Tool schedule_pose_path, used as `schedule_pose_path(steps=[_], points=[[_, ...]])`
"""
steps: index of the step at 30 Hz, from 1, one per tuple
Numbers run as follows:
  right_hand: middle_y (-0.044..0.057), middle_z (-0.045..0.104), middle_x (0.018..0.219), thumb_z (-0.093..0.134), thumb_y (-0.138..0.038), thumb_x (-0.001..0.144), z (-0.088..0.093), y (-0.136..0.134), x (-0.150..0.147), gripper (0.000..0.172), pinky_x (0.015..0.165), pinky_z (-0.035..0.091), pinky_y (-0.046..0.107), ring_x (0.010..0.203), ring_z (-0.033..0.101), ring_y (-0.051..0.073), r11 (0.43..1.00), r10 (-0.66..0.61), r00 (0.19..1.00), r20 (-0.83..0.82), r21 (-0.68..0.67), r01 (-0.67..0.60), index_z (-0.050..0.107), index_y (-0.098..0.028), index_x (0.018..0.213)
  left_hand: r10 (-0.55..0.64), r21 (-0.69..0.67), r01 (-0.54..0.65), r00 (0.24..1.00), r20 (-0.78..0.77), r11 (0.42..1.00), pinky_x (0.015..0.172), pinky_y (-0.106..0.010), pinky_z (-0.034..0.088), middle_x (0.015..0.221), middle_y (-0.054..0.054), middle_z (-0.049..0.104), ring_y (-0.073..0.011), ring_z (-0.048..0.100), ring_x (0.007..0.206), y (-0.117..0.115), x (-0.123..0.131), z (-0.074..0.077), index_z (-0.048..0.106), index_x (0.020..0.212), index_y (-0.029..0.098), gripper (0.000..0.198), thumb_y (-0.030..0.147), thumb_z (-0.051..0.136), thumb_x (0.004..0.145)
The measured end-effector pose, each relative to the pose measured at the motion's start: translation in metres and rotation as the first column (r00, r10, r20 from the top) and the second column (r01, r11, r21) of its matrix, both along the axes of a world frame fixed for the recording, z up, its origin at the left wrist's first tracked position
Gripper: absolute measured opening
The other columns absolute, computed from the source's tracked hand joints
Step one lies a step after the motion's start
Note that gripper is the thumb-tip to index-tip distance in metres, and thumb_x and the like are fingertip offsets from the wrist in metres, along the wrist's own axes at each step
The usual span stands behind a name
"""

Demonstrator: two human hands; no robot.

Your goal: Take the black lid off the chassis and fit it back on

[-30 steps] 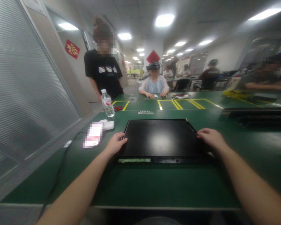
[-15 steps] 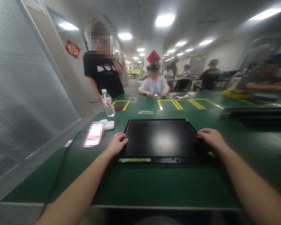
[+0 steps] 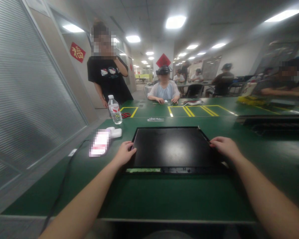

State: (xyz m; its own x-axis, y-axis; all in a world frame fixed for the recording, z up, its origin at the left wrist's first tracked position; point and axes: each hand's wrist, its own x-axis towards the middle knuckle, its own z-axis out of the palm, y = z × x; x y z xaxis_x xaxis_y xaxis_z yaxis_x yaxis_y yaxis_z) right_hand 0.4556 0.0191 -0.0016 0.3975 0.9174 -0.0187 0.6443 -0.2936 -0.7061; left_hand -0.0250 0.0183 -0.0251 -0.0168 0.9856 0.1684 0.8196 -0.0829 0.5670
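A black flat display panel [image 3: 169, 147] lies face up on the green table [image 3: 174, 196] before me, its dark screen reflecting a ceiling light. Along its near edge runs a strip [image 3: 143, 170], green on the left and black on the right. My left hand [image 3: 126, 152] grips the panel's left edge, thumb on top and fingers curled at the side. My right hand [image 3: 224, 146] pinches the right edge near the far corner. The undersides of both grips are hidden.
To the left are a lit phone [image 3: 99, 142], a white case [image 3: 116, 132], a water bottle [image 3: 115, 109] and a black cable [image 3: 64, 182]. Red-handled scissors [image 3: 126, 115] lie behind the bottle. Dark long parts [image 3: 271, 124] rest at right. One person stands at left; another sits opposite.
My hands and the panel stay in place. The standing person at left has leaned slightly further left.
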Motion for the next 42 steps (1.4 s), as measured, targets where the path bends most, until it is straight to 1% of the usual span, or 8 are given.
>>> schedule_pose_path(steps=[7, 17, 23, 27, 31, 34, 39, 42], points=[[0.006, 0.077, 0.082, 0.061, -0.033, 0.072, -0.006, 0.004, 0.005, 0.022, 0.059, 0.045, 0.028, 0.073, 0.067, 0.021, 0.999, 0.021, 0.999, 0.036, 0.023, -0.022, 0.075, -0.021, 0.082, 0.001, 0.009, -0.001, 1.000, 0.025, 1.000, 0.113, -0.045, 0.038, 0.133, -0.017, 0.062, -0.0325, 0.057, 0.126, -0.001, 0.000, 0.002, 0.074, 0.110, 0.014, 0.042, 0.035, 0.062, 0.076], [0.004, 0.076, 0.081, 0.060, -0.028, 0.075, -0.001, 0.001, -0.002, 0.016, 0.066, 0.043, 0.029, 0.079, 0.066, 0.022, 0.998, 0.047, 0.977, 0.207, 0.035, -0.056, 0.075, -0.022, 0.076, -0.034, 0.063, 0.036, 0.998, -0.045, 0.997, 0.111, -0.045, 0.039, 0.128, -0.015, 0.062, -0.0311, 0.057, 0.124, -0.005, 0.005, 0.002, 0.073, 0.113, 0.018, 0.038, 0.029, 0.060, 0.078], [0.004, 0.076, 0.081, 0.061, -0.027, 0.074, -0.003, 0.001, -0.001, 0.016, 0.067, 0.044, 0.029, 0.081, 0.067, 0.022, 0.998, 0.046, 0.978, 0.203, 0.043, -0.056, 0.076, -0.022, 0.077, -0.057, 0.061, 0.063, 0.994, -0.094, 0.996, 0.108, -0.043, 0.041, 0.125, -0.016, 0.063, -0.0306, 0.059, 0.120, -0.006, 0.004, 0.005, 0.067, 0.123, 0.015, 0.048, 0.032, 0.059, 0.079], [0.004, 0.076, 0.082, 0.061, -0.027, 0.074, -0.004, 0.001, -0.001, 0.015, 0.067, 0.043, 0.029, 0.082, 0.067, 0.022, 0.997, 0.047, 0.978, 0.203, 0.046, -0.057, 0.076, -0.022, 0.077, -0.006, 0.051, 0.016, 0.981, -0.193, 0.999, 0.108, -0.044, 0.040, 0.130, -0.020, 0.061, -0.0337, 0.057, 0.121, -0.006, 0.001, 0.007, 0.062, 0.129, 0.009, 0.056, 0.039, 0.055, 0.082], [0.004, 0.076, 0.081, 0.060, -0.026, 0.074, -0.003, 0.000, -0.002, 0.016, 0.066, 0.044, 0.029, 0.079, 0.067, 0.022, 0.997, 0.053, 0.981, 0.189, 0.045, -0.062, 0.076, -0.023, 0.077, 0.047, 0.045, -0.035, 0.957, -0.287, 0.998, 0.108, -0.046, 0.038, 0.126, -0.020, 0.065, -0.0356, 0.056, 0.121, -0.002, -0.005, 0.005, 0.070, 0.120, 0.012, 0.050, 0.042, 0.051, 0.084], [0.004, 0.075, 0.079, 0.060, -0.026, 0.073, -0.003, 0.000, -0.003, 0.016, 0.066, 0.044, 0.028, 0.079, 0.067, 0.022, 0.997, 0.044, 0.981, 0.189, 0.052, -0.055, 0.076, -0.023, 0.076, 0.037, 0.032, -0.028, 0.943, -0.331, 0.999, 0.108, -0.047, 0.038, 0.122, -0.018, 0.068, -0.0360, 0.057, 0.121, 0.000, -0.009, 0.004, 0.075, 0.110, 0.015, 0.044, 0.040, 0.051, 0.084], [0.004, 0.076, 0.082, 0.061, -0.026, 0.073, -0.003, 0.001, -0.002, 0.016, 0.066, 0.044, 0.028, 0.081, 0.067, 0.022, 0.997, 0.052, 0.978, 0.200, 0.044, -0.062, 0.076, -0.023, 0.077, 0.018, 0.006, -0.017, 0.945, -0.326, 1.000, 0.108, -0.046, 0.039, 0.126, -0.017, 0.068, -0.0344, 0.057, 0.124, 0.003, -0.012, 0.002, 0.076, 0.112, 0.016, 0.043, 0.032, 0.048, 0.084], [0.004, 0.076, 0.083, 0.060, -0.027, 0.073, -0.004, 0.002, -0.001, 0.017, 0.067, 0.044, 0.029, 0.082, 0.067, 0.022, 0.997, 0.053, 0.977, 0.207, 0.042, -0.063, 0.076, -0.023, 0.077, 0.005, 0.008, -0.003, 0.962, -0.271, 1.000, 0.109, -0.044, 0.039, 0.127, -0.016, 0.068, -0.0336, 0.058, 0.124, 0.004, -0.012, 0.003, 0.078, 0.109, 0.016, 0.042, 0.030, 0.049, 0.083]])
